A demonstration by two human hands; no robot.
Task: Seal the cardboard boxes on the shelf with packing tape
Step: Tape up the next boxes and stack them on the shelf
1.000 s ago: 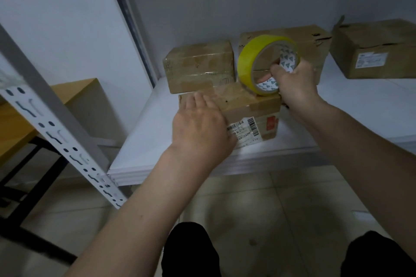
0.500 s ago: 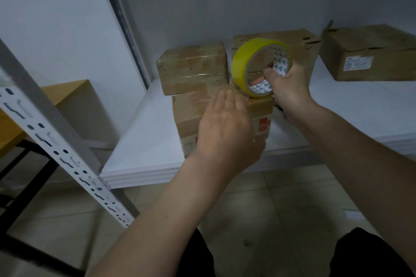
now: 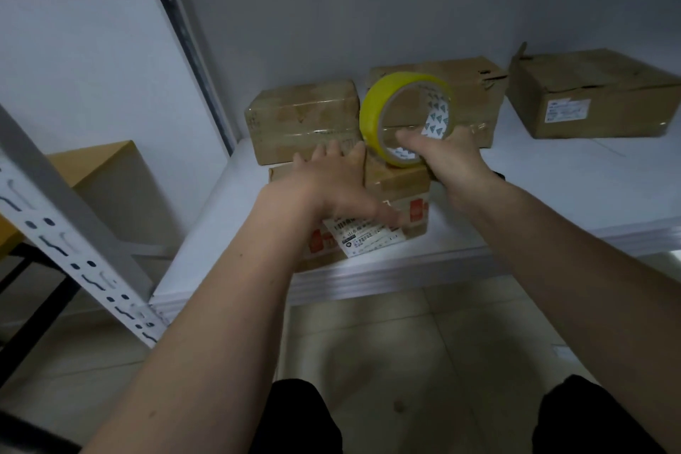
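**Tape roll held over the front box**

The right hand (image 3: 455,162) gripped the yellow tape roll (image 3: 405,118), its thumb hooked through the core and the remaining fingers wrapped round the outer rim. The roll stood on edge, its lower rim touching or just above the top of the front box (image 3: 396,195) (contact could not be told for certain). The left hand (image 3: 331,184) lay flat on that same box, its fingers (image 3: 333,153) straight and spread, pressing down on the top, with the thumb reaching down the front face beside a white shipping label (image 3: 363,238).

The front box sat near the edge of the white shelf (image 3: 534,203). Directly behind it, touching or nearly so, was a second box (image 3: 302,122) wrapped in glossy clear tape. Behind the roll stood a third box (image 3: 464,99) with a torn top corner, and well to the right a fourth box (image 3: 597,92) carrying a small white label, one flap sticking up at its back-left corner.

A grey slotted upright (image 3: 62,232) of the rack crossed the left foreground, with a wooden surface (image 3: 95,162) beyond it. Below the shelf lay a tiled floor (image 3: 405,350), and the person's dark-clothed knees (image 3: 298,416) showed at the bottom edge.
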